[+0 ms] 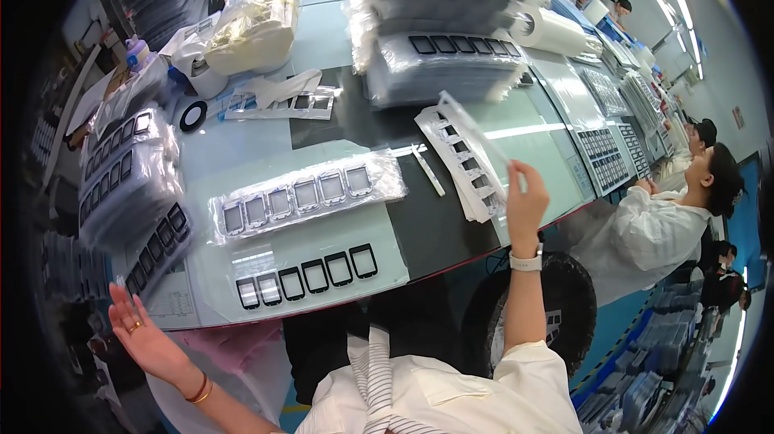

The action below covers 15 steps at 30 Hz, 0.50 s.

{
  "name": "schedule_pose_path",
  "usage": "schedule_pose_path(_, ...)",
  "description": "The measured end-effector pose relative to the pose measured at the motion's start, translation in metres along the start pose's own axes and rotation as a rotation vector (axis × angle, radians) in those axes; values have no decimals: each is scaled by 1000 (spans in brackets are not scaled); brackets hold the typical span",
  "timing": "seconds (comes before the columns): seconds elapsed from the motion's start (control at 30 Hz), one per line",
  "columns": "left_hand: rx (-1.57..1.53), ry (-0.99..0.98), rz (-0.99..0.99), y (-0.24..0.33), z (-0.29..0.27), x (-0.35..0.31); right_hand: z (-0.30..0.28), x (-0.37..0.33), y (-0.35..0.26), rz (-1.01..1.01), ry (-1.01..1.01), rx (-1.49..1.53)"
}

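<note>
My right hand (527,198) pinches the near end of a thin translucent strip (477,129), whose far end rises over a white strip with square cut-outs (459,152). Palm up and fingers spread, my left hand (147,339) is beyond the table's left front corner, near a leaning strip of black frames (157,247). A row of several black-rimmed frames (305,277) lies along the front of the table. Behind it, a clear plastic tray (302,194) holds another row of frames.
Tall stacks of clear trays (443,71) stand at the back, with more trays (133,152) at the left. A roll of black tape (193,116) and peeled white strips (290,95) lie on the table. A co-worker (661,208) sits to the right, beside a black stool (556,305).
</note>
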<state>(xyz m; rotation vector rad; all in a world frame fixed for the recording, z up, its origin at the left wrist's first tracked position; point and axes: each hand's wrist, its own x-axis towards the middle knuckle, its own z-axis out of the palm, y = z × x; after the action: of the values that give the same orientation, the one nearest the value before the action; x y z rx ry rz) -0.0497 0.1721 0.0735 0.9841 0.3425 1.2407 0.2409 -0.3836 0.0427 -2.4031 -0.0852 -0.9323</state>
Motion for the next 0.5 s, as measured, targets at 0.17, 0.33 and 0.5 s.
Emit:
schedule_pose_path(0.17,154,-473,141,8,47,-25,-47,14,-75,-450,-33,224)
schedule_pose_path(0.33,546,-835,-51,-3,143,-69,-65,-38,-149,-1099,-402,369)
schedule_pose_path(0.5,272,-1260,-1012,-68,155,-136,-41,-85,-175,-1173,-564,551)
